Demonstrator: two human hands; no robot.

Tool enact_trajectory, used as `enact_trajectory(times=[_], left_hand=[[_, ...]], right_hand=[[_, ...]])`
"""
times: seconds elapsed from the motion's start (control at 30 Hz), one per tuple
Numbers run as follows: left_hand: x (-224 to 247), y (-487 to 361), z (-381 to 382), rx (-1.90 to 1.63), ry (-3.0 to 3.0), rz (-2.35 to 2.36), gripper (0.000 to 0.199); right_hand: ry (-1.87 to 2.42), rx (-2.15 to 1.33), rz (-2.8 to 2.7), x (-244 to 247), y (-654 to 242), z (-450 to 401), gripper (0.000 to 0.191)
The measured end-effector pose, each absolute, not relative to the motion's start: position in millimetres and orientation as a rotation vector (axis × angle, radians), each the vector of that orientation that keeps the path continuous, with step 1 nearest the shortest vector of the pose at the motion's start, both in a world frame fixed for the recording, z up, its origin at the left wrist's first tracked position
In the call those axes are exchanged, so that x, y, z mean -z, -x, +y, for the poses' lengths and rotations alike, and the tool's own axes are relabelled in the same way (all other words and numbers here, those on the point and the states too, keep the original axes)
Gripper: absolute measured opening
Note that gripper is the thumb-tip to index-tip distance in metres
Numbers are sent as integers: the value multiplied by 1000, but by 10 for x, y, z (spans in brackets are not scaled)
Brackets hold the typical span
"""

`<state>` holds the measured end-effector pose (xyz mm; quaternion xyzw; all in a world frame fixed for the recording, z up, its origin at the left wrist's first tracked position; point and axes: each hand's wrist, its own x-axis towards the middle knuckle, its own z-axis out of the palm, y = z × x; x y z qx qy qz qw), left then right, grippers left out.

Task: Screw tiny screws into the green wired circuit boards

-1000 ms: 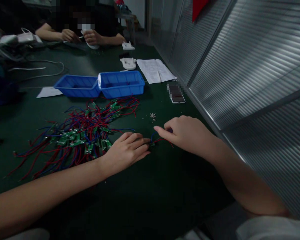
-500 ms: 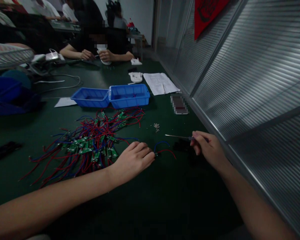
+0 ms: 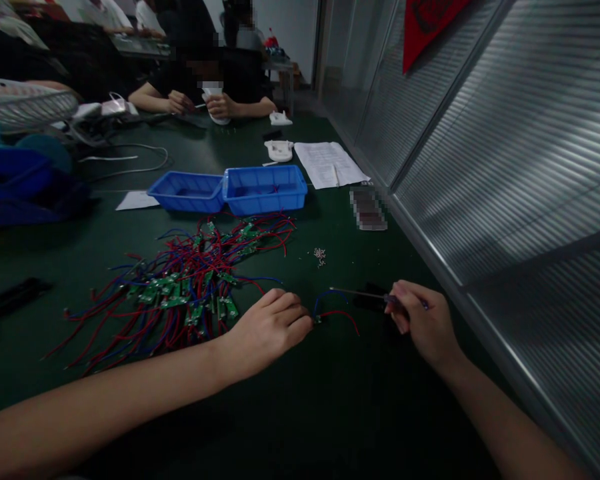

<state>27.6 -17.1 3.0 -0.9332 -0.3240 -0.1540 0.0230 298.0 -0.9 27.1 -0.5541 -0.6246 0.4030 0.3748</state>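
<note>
My left hand (image 3: 275,323) is closed on a small circuit board (image 3: 318,319), most of it hidden by the fingers. A blue wire and a red wire curve out from its right end. In my right hand (image 3: 423,320) is a screwdriver (image 3: 363,294), its thin shaft pointing left toward the wires. Beyond the hands lies a small heap of tiny screws (image 3: 320,256). To the left of my left hand spreads a tangled pile of green circuit boards (image 3: 167,290) with red and blue wires.
Two blue bins (image 3: 265,193) stand behind the pile. Printed paper (image 3: 327,163) with a pen and a pixelated phone-like object (image 3: 369,209) lie at right, beside a glass partition (image 3: 480,167). Across the table, a co-worker's hands (image 3: 220,107) hold a white part.
The view has shifted slightly, moving the table things a little to the right. My right hand and the screwdriver sit lower in the picture. Both hands keep their hold.
</note>
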Motion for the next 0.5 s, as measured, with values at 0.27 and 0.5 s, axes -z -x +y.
enact_trajectory(times=[0.27,0.5], left_hand=[[-428,-47,-289,654,2838,-1117,10],[-542,506,-539,593,2615,-1457,13]], right_hand=[[1408,-949,-1540,-311,-3001,0,38],[1392,-926,-1499,-308,-3031,9,38]])
